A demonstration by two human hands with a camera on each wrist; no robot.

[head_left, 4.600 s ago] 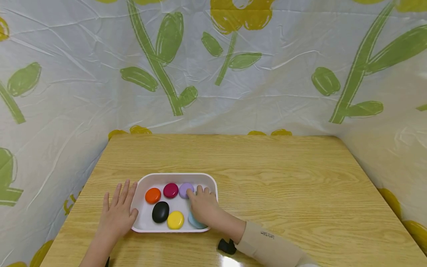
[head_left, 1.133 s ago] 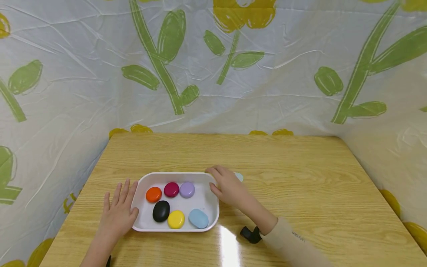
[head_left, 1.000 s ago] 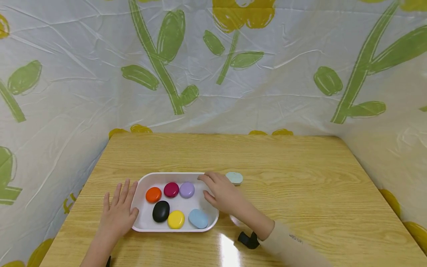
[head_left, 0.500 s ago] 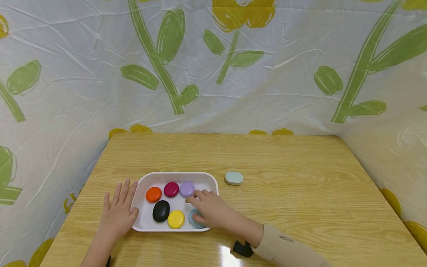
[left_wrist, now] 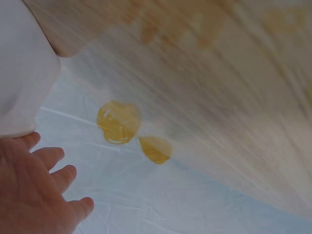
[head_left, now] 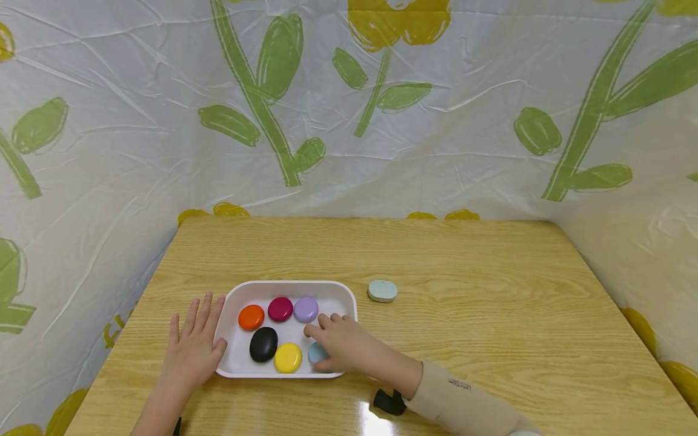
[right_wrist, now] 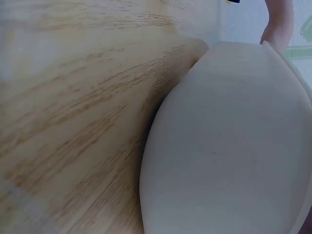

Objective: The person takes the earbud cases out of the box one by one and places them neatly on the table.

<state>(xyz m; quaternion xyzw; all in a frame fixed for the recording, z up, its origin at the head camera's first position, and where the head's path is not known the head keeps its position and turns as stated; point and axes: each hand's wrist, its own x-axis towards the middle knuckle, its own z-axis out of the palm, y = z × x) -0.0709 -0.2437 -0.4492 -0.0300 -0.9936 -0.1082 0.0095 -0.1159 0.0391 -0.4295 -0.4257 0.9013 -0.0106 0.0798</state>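
Note:
A white tray (head_left: 297,284) holds several smooth, pebble-like pieces: orange (head_left: 251,317), crimson (head_left: 280,309), lilac (head_left: 306,309), black (head_left: 263,344), yellow (head_left: 288,358) and light blue (head_left: 317,352). My right hand (head_left: 346,344) reaches over the tray's right side, thumb and fingers spread above the light blue pebble and covering its right part. Flat, with fingers spread, my left hand (head_left: 193,348) rests against the tray's left side. In the left wrist view this left hand (left_wrist: 34,190) lies beside the tray wall (left_wrist: 24,73). The tray's outer wall (right_wrist: 219,146) fills the right wrist view, hiding the right fingers.
On the wooden table (head_left: 491,303), a pale mint pebble (head_left: 383,290) lies just right of the tray. A black wrist device (head_left: 389,401) sits under the right forearm. Flower-printed sheeting (head_left: 436,139) surrounds the table at the back and sides.
The mint pebble went from the tray to the table on the right. My right hand left it there and returned leftward over the light blue pebble. My left hand stayed put.

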